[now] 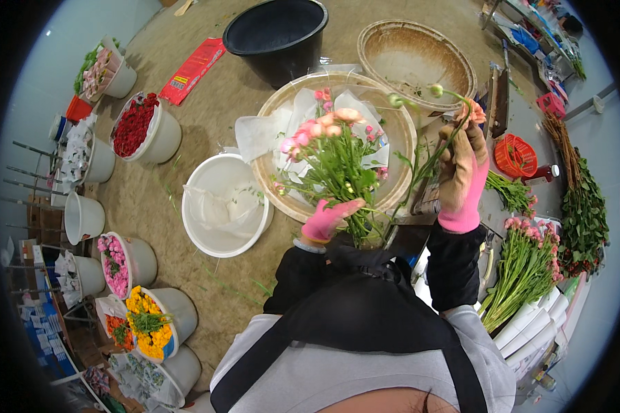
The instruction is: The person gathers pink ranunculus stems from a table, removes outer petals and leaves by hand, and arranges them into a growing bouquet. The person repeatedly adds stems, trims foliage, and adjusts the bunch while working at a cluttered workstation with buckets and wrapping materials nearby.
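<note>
A bunch of pink and peach ranunculus [330,149] is held by its green stems in my left hand [330,219], which wears a pink glove. The blooms lean away from me, over a large round tub [411,155] holding white wrapping paper [263,135]. Raised on the right, my right hand [462,180] wears a pink glove with a tan palm. It grips a single peach ranunculus stem [429,165] near its open bloom [474,113]. Green buds [435,91] on this stem bend out to the left. The lower stem hangs towards the bunch.
A white bucket [227,248] with plastic film stands left of the tub. Beyond are a black tub [276,31] and a stained basin [418,28]. Flower buckets [157,134] line the left. A bench at right carries pink flowers [522,263], a red basket [515,155] and long-stemmed foliage [581,206].
</note>
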The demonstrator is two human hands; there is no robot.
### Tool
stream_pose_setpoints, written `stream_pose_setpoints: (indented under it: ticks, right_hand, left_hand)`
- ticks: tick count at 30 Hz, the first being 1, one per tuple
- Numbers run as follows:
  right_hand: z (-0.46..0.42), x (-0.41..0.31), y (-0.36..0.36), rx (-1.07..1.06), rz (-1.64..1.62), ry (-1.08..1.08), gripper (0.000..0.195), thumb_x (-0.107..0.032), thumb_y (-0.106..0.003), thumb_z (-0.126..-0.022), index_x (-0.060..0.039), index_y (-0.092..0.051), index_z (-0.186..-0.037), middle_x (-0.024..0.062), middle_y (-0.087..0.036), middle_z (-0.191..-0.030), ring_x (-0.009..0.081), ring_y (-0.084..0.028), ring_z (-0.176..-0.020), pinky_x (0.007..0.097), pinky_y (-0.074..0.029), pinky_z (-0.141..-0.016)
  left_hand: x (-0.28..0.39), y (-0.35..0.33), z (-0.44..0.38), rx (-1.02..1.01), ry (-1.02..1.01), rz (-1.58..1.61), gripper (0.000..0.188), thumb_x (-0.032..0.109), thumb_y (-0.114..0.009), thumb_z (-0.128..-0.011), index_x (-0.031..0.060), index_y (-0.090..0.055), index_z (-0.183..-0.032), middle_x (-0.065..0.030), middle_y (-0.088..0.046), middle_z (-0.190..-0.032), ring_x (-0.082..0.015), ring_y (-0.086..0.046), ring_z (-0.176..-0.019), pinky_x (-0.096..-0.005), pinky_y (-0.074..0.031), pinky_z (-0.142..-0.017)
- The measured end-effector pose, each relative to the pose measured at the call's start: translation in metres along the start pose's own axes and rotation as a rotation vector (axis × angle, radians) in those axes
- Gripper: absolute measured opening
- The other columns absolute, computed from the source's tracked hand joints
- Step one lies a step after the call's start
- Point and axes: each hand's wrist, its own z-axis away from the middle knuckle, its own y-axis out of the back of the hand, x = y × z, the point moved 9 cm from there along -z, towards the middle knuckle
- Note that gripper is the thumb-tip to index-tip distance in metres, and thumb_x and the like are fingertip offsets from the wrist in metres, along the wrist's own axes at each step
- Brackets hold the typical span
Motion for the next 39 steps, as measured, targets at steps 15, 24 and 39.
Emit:
stream_pose_setpoints:
  ticks: [15, 24, 39]
  right_hand:
    - [0.014, 0.091, -0.041, -0.727, 0.462, -0.197, 0.058, -0.022, -0.066, -0.080, -0.0011, -0.044, -0.129, 0.0087, -0.053, -0.114, 0.0116, -0.050, -0.099, 0.0260, -0.043, -0.082]
    - [0.023, 0.138, 0.000, -0.456, 0.403, -0.383, 0.027, -0.016, -0.055, -0.088, 0.0048, -0.059, -0.106, 0.0029, -0.062, -0.084, 0.0086, -0.054, -0.074, 0.0230, -0.043, -0.067]
    - [0.039, 0.114, 0.051, -0.404, 0.340, -0.128, 0.021, -0.021, -0.057, -0.091, -0.0036, -0.051, -0.080, -0.0044, -0.044, -0.070, 0.0068, -0.039, -0.066, 0.0223, -0.035, -0.058]
  left_hand:
    - [0.047, 0.020, -0.007, 0.360, 0.111, 0.347, 0.031, 0.019, -0.052, -0.092, -0.0034, -0.060, -0.112, -0.0099, -0.061, -0.115, -0.0162, -0.056, -0.105, -0.0323, -0.042, -0.094]
    - [0.020, 0.029, -0.002, 0.294, 0.089, 0.161, 0.034, 0.020, -0.050, -0.094, -0.0030, -0.056, -0.118, -0.0094, -0.057, -0.120, -0.0170, -0.053, -0.110, -0.0306, -0.040, -0.097]
    - [0.007, 0.006, 0.003, 0.202, 0.195, 0.224, 0.038, 0.011, -0.068, -0.079, 0.0007, -0.059, -0.115, -0.0052, -0.064, -0.109, -0.0154, -0.059, -0.098, -0.0307, -0.047, -0.086]
